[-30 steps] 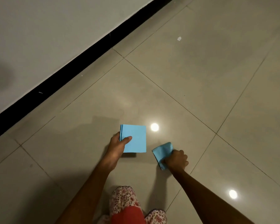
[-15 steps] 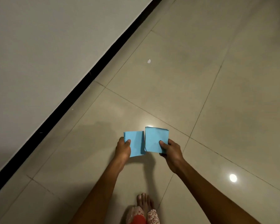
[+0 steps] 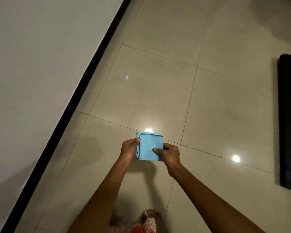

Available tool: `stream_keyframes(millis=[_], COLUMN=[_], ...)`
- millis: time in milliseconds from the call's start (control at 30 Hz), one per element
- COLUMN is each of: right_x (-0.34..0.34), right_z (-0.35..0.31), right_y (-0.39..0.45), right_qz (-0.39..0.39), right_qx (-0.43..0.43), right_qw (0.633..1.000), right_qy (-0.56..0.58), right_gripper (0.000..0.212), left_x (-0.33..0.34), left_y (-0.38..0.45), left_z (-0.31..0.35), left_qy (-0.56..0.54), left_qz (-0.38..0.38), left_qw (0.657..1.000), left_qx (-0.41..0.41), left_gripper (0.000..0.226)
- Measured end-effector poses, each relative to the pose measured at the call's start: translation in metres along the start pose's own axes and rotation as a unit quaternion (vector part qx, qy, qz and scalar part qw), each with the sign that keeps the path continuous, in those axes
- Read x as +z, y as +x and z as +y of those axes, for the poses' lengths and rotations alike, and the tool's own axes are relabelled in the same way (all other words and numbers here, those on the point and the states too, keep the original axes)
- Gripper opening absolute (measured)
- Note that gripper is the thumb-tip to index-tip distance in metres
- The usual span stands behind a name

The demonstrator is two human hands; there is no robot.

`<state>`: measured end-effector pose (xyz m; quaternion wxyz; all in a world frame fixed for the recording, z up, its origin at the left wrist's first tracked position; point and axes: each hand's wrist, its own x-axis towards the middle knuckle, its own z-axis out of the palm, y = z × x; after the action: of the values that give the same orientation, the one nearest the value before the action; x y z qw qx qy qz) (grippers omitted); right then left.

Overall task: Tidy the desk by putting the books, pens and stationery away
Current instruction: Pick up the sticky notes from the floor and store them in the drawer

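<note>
Over the tiled floor point(image 3: 158, 91), about waist-high in front of the person, a small stack of blue paper squares point(image 3: 149, 147) is held between both hands. The left hand point(image 3: 129, 149) grips its nine o'clock edge, thumb on top and fingers curled beneath. The right hand point(image 3: 170, 154) pinches the corner at about four o'clock, thumb laid flat across the top sheet. Both are closed on the stack, and neither is loose. The sheets are not quite squared, with several edges fanning out along the left side.

As for progress, I would say only a small part shows as done: the blue sheets are gathered into one bundle and off the floor. They are not yet put away, and no desk, drawer or holder is in sight to receive them. No books or pens can be seen from here either, so how much of that remains I cannot tell.

At eleven o'clock from the hands, well apart, a white scrap point(image 3: 127, 77) lies on the tiles, perhaps another bit to collect. The wall point(image 3: 40, 64) with its black skirting point(image 3: 84, 91) runs off from seven toward twelve o'clock. At three o'clock a dark frame point(image 3: 289, 125) lies along the edge of view; what it is I cannot make out. A bare foot point(image 3: 151, 214) stands at six o'clock.
</note>
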<state>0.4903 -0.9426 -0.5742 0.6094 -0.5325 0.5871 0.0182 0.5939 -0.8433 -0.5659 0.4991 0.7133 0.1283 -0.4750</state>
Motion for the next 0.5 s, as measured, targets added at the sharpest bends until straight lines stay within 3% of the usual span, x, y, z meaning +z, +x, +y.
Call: stream_keyframes(millis=[233, 500], right_x=[0.003, -0.020], right_z=[-0.002, 0.003], right_y=[-0.002, -0.014], right_qz=[0.063, 0.138], right_qx=[0.022, 0.017], right_qw=[0.996, 0.989], right_qy=[0.057, 0.047], right_gripper=[0.024, 0.037], left_x=[0.012, 0.039], left_y=[0.005, 0.003], left_z=[0.022, 0.027], left_qy=[0.061, 0.205], left_qz=[-0.089, -0.149], left_qw=[0.994, 0.966], left_qx=[0.006, 0.051], left_gripper=[0.033, 0.027])
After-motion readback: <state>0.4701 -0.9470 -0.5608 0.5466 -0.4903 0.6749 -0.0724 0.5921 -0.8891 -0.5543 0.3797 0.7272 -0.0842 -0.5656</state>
